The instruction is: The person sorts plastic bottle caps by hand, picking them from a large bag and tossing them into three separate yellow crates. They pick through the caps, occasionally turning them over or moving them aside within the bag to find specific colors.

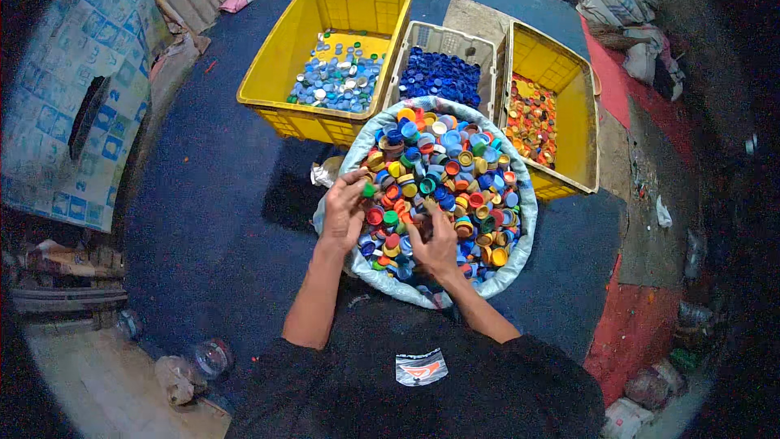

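Note:
A round sack with a rolled pale rim stands in front of me, heaped with mixed bottle caps in red, orange, yellow, green and blue. Over its left side, my left hand pinches a green bottle cap between thumb and fingers. My right hand reaches into the middle of the heap, its fingers curled down among the caps. What those fingers hold, if anything, is too small to make out.
Beyond the sack stand a yellow crate with light blue, white and green caps, a white crate with dark blue caps, and another yellow crate with orange and red ones. A plastic bottle lies at lower left on the dark floor covering.

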### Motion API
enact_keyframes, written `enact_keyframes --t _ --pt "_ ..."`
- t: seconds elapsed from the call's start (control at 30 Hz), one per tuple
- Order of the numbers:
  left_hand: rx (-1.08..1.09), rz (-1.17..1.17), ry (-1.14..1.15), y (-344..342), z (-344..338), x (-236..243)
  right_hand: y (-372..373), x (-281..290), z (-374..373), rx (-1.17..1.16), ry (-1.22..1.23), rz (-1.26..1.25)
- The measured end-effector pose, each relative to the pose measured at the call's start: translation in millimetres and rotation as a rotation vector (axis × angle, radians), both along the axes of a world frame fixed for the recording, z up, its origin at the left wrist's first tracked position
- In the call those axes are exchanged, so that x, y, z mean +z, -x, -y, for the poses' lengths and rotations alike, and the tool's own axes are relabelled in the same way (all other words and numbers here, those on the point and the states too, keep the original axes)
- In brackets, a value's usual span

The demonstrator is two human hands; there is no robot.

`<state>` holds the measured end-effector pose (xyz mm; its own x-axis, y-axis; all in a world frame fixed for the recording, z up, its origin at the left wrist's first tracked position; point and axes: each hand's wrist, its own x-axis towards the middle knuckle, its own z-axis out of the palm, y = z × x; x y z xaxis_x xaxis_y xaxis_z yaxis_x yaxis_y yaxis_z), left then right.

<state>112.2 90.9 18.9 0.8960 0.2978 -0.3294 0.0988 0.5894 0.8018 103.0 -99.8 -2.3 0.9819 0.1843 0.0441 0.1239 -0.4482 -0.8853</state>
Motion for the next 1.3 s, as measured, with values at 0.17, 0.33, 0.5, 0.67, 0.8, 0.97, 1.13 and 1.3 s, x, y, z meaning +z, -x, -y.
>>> enact_keyframes --t 0.17,0.33,0.5,0.67,0.8,0.97,1.13,1.3 --pt "0.027 0.095 0.541 20.7 -12.8 -8.9 0.3 5.3 -23.3 0.082 0.276 0.412" --pt "0.085 0.017 0.542 29.8 -8.4 -10.2 -0.4 -3.2 -34.1 0.050 0.306 0.456" --pt "0.086 0.035 0.552 33.6 -8.8 -9.2 -0.8 -3.5 -37.7 0.076 0.353 0.386" --pt "0.056 0.009 0.291 31.6 3.3 -3.6 -3.7 -6.6 -32.2 0.058 0.311 0.366" --pt "-0.025 -0.029 0.060 22.9 17.7 -10.6 -9.3 5.3 -14.9 -0.046 -0.237 -0.088" --pt "-0.084 -0.011 -0.576 4.2 39.5 -15.1 -21.8 13.9 26.6 -0.080 -1.172 -0.514" --pt "-0.132 -0.123 -0.930 -15.6 68.8 -4.2 -24.4 -1.1 53.1 -0.227 -1.398 -0.593" --pt "-0.133 -0.091 -1.194 -26.1 81.1 -10.2 -17.9 -1.9 56.2 -0.221 -1.443 -0.621"
